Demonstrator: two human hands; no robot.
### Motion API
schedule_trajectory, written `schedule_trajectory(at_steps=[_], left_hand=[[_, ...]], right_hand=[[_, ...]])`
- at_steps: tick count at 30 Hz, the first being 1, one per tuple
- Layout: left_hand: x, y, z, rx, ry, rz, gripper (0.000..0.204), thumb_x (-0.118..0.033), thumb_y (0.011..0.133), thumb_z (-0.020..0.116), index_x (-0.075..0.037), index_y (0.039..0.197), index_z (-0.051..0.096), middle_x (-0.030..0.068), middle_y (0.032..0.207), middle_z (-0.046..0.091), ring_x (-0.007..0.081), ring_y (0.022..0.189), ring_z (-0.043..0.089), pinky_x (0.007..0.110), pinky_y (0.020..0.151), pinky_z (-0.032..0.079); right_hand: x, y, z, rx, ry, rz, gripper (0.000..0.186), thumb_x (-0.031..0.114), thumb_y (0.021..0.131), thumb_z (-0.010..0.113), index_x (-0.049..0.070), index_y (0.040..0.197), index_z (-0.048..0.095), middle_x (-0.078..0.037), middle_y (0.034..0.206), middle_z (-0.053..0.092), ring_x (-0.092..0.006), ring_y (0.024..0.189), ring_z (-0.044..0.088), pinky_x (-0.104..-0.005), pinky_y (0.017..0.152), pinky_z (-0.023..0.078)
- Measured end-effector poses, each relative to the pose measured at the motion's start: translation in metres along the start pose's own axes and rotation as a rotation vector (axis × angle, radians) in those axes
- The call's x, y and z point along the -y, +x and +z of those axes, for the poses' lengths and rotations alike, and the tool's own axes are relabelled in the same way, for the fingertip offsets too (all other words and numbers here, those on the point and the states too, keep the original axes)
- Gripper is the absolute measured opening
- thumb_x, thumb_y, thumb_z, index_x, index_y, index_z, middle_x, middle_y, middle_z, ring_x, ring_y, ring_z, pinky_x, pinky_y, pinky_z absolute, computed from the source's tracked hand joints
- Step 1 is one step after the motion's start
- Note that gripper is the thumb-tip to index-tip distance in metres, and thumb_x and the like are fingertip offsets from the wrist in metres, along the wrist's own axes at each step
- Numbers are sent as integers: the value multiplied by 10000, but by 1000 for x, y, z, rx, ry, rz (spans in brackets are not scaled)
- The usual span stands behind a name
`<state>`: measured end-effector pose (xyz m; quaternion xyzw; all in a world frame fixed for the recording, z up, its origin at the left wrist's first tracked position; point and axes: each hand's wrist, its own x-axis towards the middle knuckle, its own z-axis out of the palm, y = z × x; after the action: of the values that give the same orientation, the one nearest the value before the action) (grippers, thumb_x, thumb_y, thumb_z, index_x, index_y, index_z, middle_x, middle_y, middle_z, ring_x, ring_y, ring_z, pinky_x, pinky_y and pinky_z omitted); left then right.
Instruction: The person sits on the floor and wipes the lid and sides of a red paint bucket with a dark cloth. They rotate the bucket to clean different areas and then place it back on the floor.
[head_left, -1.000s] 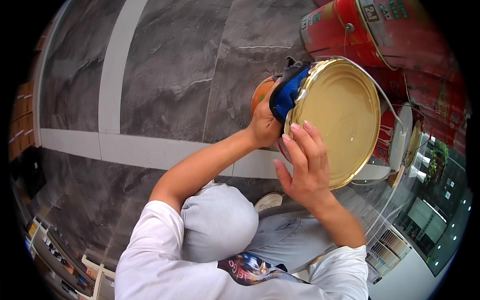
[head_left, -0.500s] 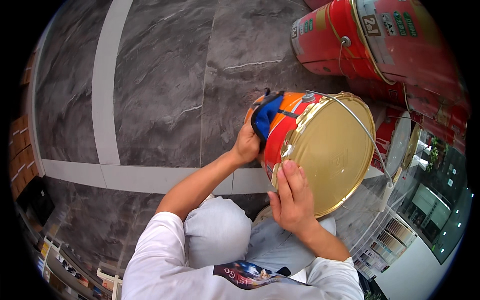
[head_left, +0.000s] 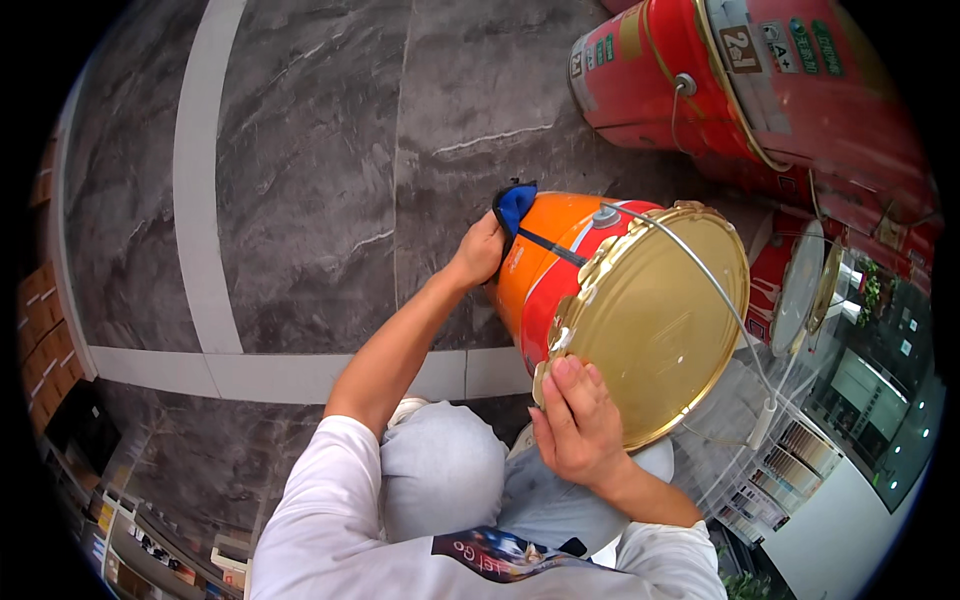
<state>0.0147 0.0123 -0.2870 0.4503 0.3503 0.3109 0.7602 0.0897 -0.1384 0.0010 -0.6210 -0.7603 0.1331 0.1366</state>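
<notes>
An orange and red metal paint bucket [head_left: 548, 250] with a gold lid [head_left: 665, 335] stands tilted in front of my knees, its lid toward me and to the right. My left hand [head_left: 478, 252] presses a blue cloth with black edging [head_left: 516, 205] to the bucket's orange side, near its base. The fingertips of that hand are partly hidden behind the cloth. On the near edge of the lid, my right hand [head_left: 580, 420] grips the crimped rim, fingers close together. A wire handle [head_left: 690, 258] with a white grip arcs over the lid.
Large red buckets [head_left: 655, 85] stand stacked at the upper right, with more lidded ones below them. Grey marbled tiles [head_left: 310, 180] with pale strips cover the floor. Cardboard boxes [head_left: 45, 320] line the far left. A shelf [head_left: 150, 545] is at the lower left.
My left hand has slid the blue cloth along the bucket's side, away from the lid toward the base, uncovering more orange. My right hand stays on the rim.
</notes>
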Motion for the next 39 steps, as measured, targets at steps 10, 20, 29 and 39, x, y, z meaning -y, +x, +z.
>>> schedule_trajectory(at_steps=[10,20,29,39], left_hand=[[-103,20,30,319,-91,163,323,-198,1062,490,1,1253,658,117,1247,700,192,1162,622,344,1013,472],[2,78,-2,269,76,-119,334,-237,1074,524,15,1212,695,33,1158,720,129,1080,606,307,978,490],[-124,-31,32,223,-117,356,398,-96,1032,510,69,1387,576,206,1489,541,331,1388,507,407,1157,382],[17,-81,18,-68,-221,92,385,-81,1089,406,42,1441,502,139,1465,568,248,1349,526,373,1170,364]], right_hand=[[-1,-2,3,-41,34,20,365,77,890,694,6,1248,702,-138,1416,615,-311,1310,605,-440,1157,434],[1,0,-1,-35,53,28,342,59,888,676,12,1224,718,-131,1403,626,-298,1303,613,-433,1159,432],[2,-1,1,-41,51,38,338,48,894,649,5,1222,720,-123,1397,633,-296,1292,622,-429,1151,441],[2,3,0,-59,42,19,336,34,899,643,-17,1223,715,-137,1398,630,-308,1281,630,-433,1137,456]])
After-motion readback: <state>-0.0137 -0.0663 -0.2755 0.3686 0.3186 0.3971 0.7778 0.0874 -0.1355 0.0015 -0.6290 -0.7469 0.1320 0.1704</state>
